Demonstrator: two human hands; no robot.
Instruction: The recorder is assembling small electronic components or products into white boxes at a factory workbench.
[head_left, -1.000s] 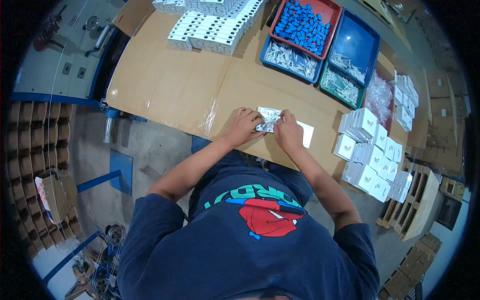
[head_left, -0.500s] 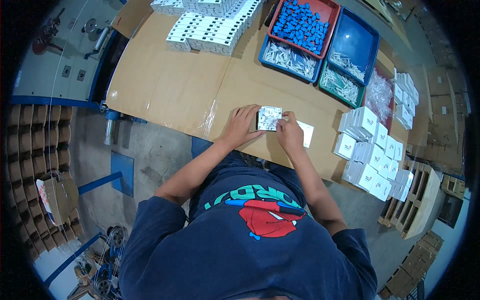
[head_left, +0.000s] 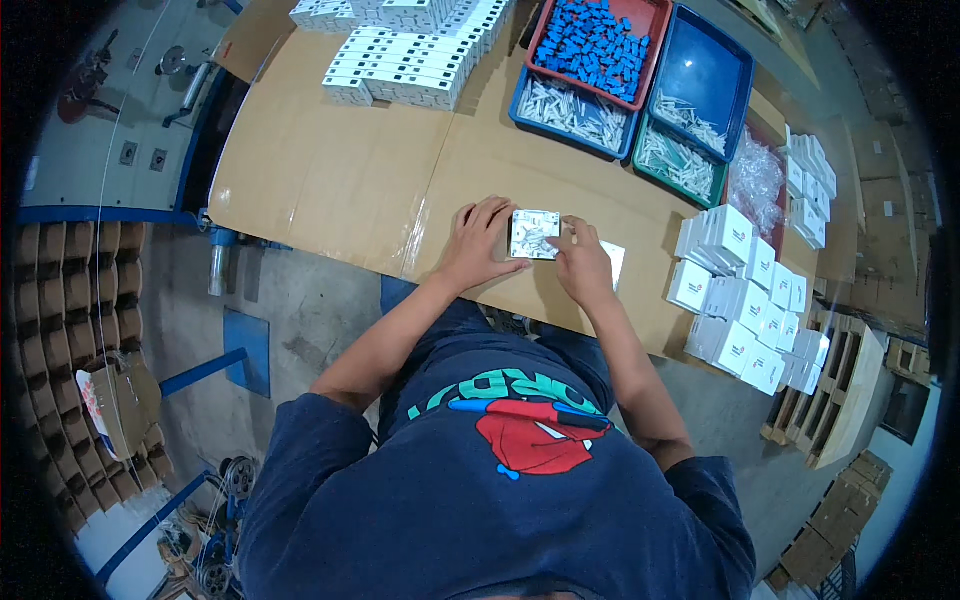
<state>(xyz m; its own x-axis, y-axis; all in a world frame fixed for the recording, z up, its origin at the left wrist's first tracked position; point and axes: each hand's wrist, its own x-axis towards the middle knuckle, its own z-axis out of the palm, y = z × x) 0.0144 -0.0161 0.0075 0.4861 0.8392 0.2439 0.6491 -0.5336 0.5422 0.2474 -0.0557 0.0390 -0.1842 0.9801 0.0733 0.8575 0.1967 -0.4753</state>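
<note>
White packet (head_left: 534, 235) now flat between hands.

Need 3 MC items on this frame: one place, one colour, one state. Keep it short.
1. Where do the stacked white boxes nearest the hands sit?
A. to the person's right
B. to the person's left
C. on the floor

2. What colour are the small parts in the red tray?
A. green
B. blue
C. yellow

3. How is the small white box held?
A. lifted high by one hand
B. untouched
C. between both hands, low over the cardboard table

Key: 1 A, the stack lies right of the right hand. 2 B, blue pieces fill it. 3 C, the left hand and right hand flank it.
</note>
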